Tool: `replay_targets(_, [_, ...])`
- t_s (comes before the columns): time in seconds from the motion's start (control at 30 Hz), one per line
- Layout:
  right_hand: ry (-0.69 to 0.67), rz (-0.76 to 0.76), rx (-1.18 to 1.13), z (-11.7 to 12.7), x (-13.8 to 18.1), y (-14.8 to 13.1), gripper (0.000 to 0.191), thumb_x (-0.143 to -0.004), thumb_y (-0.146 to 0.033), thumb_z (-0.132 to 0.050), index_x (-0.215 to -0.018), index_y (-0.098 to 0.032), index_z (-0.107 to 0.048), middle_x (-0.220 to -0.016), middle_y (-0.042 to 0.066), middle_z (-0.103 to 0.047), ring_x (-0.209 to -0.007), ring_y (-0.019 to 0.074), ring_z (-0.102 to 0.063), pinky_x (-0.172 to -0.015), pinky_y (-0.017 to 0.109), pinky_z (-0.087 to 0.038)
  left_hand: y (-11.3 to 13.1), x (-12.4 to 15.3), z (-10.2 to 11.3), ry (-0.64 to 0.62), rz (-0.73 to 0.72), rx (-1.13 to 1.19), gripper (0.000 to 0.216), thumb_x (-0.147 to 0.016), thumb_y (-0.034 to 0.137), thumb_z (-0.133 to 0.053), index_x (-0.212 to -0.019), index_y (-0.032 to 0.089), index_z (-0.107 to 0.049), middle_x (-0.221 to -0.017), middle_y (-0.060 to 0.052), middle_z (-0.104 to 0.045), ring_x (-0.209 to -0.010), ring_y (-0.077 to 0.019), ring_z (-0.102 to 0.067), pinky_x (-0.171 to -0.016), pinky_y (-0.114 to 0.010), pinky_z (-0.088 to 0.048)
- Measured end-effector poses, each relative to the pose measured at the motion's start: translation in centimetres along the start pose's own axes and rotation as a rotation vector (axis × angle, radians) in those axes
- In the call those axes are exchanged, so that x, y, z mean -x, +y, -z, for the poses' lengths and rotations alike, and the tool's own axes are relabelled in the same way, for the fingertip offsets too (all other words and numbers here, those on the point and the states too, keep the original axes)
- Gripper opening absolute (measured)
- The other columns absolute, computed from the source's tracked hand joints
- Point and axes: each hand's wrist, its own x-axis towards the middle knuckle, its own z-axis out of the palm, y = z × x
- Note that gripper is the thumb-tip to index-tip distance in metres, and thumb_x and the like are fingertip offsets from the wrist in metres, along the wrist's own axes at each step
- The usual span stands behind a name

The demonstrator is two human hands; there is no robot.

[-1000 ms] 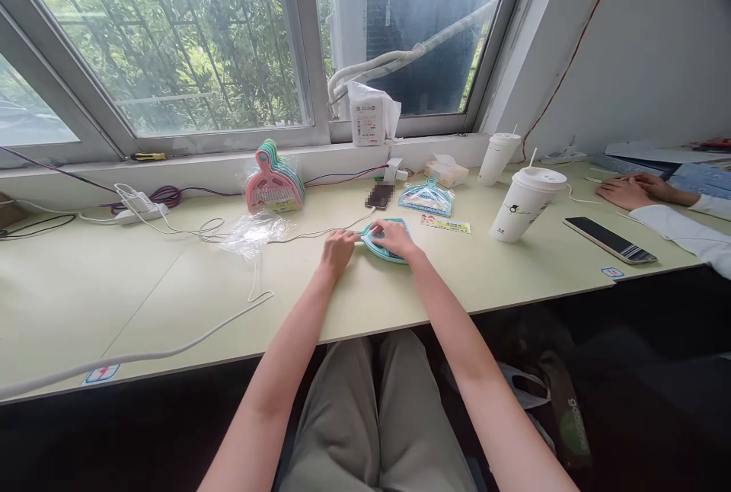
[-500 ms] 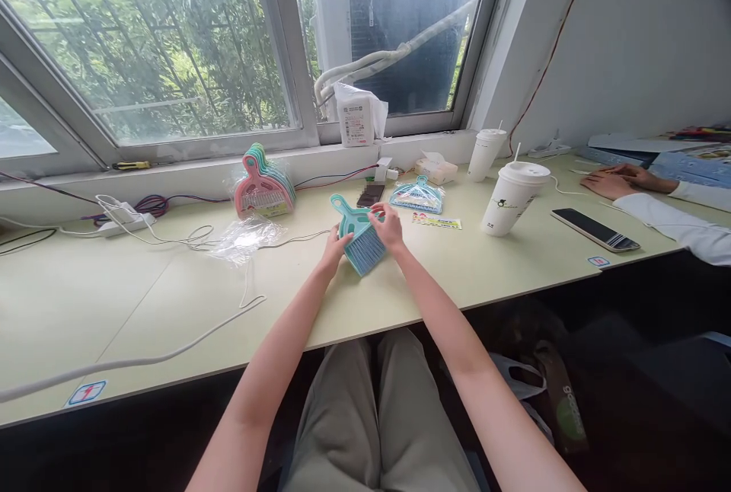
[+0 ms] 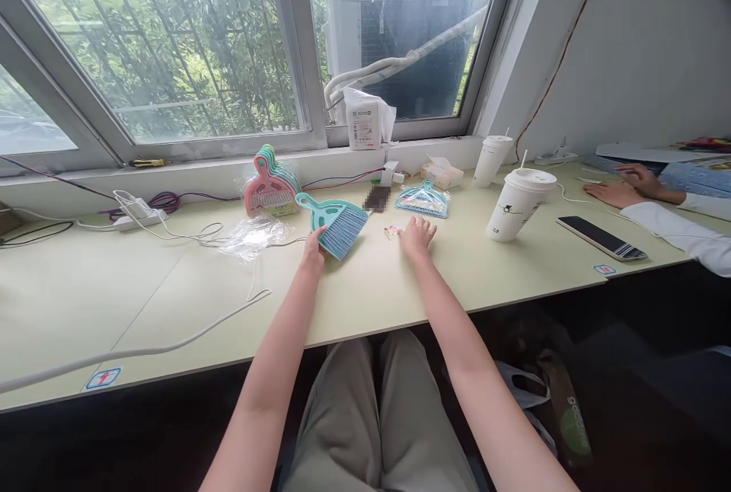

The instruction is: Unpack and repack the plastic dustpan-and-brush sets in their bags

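Note:
My left hand (image 3: 314, 250) grips a teal dustpan-and-brush set (image 3: 324, 216) by its near left edge, tilted above the table, with the blue bristles facing up. My right hand (image 3: 417, 238) is low on the table, fingers bent over a printed label strip (image 3: 391, 232); only the strip's left end shows, the rest is under the hand. Just beyond my right hand lies a second dustpan-and-brush set (image 3: 423, 200), blue and in clear wrap. A stack of wrapped sets (image 3: 268, 191), pink in front and green behind, leans near the window sill.
Crumpled clear plastic (image 3: 256, 237) and white cables lie left of centre. Two white cups (image 3: 517, 206) and a phone (image 3: 601, 238) are to the right. A tissue pack (image 3: 365, 123) stands on the sill. Another person's hands (image 3: 633, 186) rest at the far right.
My right hand has left the teal set and moved right onto the label strip, which has shifted left. My left hand has carried the teal set leftward and turned it.

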Motion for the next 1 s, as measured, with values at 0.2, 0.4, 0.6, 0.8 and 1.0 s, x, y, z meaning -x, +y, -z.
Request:
replay_targets(0.2, [-0.173,-0.006,0.010,-0.2,-0.2,0.0,0.022,-0.083,-0.027,-0.057,-0.099,-0.017,-0.069,-0.111,0.020,-0.066,-0.110,0.0305,-0.058,-0.095,0.047,-0.039,0.2,0.3,-0.5,-0.001,0.013,0.078,0.022,-0.084,0.028,-0.061,-0.106,0.022,-0.058,-0.094,-0.005,-0.070,-0.092,-0.0182,-0.067,-0.078,-0.032,-0.056])
replay_targets(0.4, [-0.151,0.054,-0.268,1.6,0.1,-2.2,0.037,-0.091,-0.036,-0.048,-0.122,-0.023,-0.063,-0.113,0.011,-0.070,-0.106,0.0259,-0.063,-0.091,0.036,-0.044,-0.5,0.7,-1.1,-0.192,-0.003,0.079,0.030,-0.085,0.034,-0.064,-0.112,0.024,-0.055,-0.099,-0.004,-0.068,-0.090,-0.0154,-0.067,-0.080,-0.030,-0.056])
replay_targets(0.6, [-0.062,0.456,-0.373,2.7,2.5,-5.7,0.055,-0.099,-0.047,-0.024,-0.148,-0.025,-0.034,-0.150,0.006,-0.041,-0.143,0.0232,-0.029,-0.113,0.046,-0.026,-1.6,1.9,-2.5,-0.341,0.002,0.077,0.038,-0.083,0.038,-0.066,-0.117,0.025,-0.054,-0.112,-0.005,-0.067,-0.099,-0.0171,-0.066,-0.087,-0.033,-0.054])
replay_targets(0.8, [-0.420,0.622,-0.125,-0.2,5.0,-7.4,0.064,-0.097,-0.055,-0.017,-0.154,-0.026,-0.012,-0.161,0.006,-0.008,-0.149,0.0253,0.003,-0.109,0.069,0.007,-1.6,1.8,-2.3,-0.355,-0.052,0.096,0.040,-0.077,0.024,-0.069,-0.114,0.023,-0.056,-0.107,-0.003,-0.067,-0.092,-0.0140,-0.065,-0.078,-0.025,-0.054])
replay_targets(1.0, [-0.456,0.550,-0.159,-0.1,4.9,-7.4,0.067,-0.095,-0.061,-0.009,-0.153,-0.029,-0.006,-0.161,0.002,0.002,-0.148,0.0237,0.011,-0.109,0.068,0.011,-1.6,0.9,-1.6,-0.296,-0.063,0.166,0.049,-0.064,0.005,-0.066,-0.110,0.017,-0.058,-0.089,-0.002,-0.068,-0.077,-0.0125,-0.064,-0.073,-0.025,-0.052])
